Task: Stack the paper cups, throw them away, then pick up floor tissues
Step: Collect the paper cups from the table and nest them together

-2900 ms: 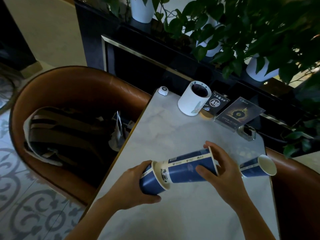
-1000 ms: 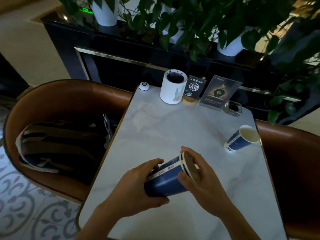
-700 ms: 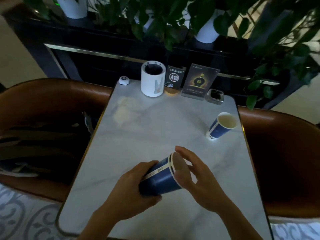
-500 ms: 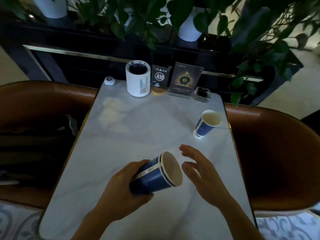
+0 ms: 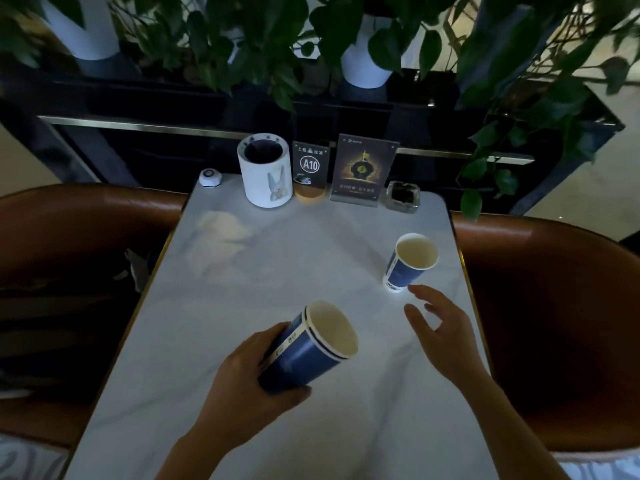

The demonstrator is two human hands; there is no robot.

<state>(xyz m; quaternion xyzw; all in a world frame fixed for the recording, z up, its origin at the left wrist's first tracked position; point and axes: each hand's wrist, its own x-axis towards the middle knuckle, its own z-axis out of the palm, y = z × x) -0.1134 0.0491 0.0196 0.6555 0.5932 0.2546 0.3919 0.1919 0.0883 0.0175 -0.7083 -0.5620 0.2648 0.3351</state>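
Note:
My left hand [image 5: 249,379] grips two nested blue paper cups [image 5: 308,348], tilted with the white mouth facing up and right, just above the marble table [image 5: 270,271]. A third blue paper cup [image 5: 408,263] stands tilted near the table's right edge. My right hand [image 5: 443,334] hovers open between the stack and that single cup, fingertips a short way below its base, not touching it. No floor tissues are in view.
At the table's far end stand a white cylindrical holder [image 5: 265,171], a small white call button [image 5: 209,177], an A10 sign [image 5: 310,168], an acrylic menu stand [image 5: 363,171] and a glass ashtray [image 5: 403,197]. Brown chairs [image 5: 554,306] flank both sides; plants hang above.
My right hand let go of the nested cups and moved right, toward the single cup. The left hand keeps the stack, now fully nested. The view shifted rightward.

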